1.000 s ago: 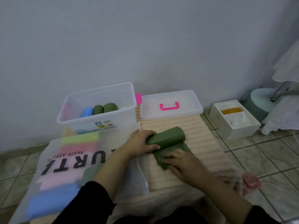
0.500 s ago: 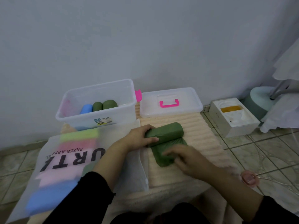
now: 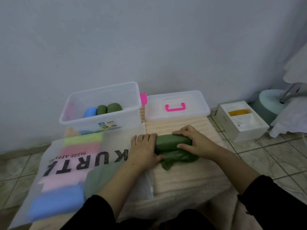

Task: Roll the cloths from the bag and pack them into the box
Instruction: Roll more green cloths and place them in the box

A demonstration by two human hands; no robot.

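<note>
A partly rolled green cloth lies on the ribbed cream mat, its loose tail spread toward me. My left hand grips the roll's left end. My right hand curls over its right end. At the back left stands the clear plastic box, holding one blue roll and two green rolls. The translucent bag, printed with black letters, lies at the left with several folded cloths inside: lime, red, pink, blue and green.
The box's clear lid with a pink handle rests behind the mat. A white carton sits on the tiled floor at right, near a pale green round base and white fabric. The wall is close behind.
My right hand has moved from the cloth's loose tail up onto the roll's right end. The roll has turned level across the mat and looks longer and tighter.
</note>
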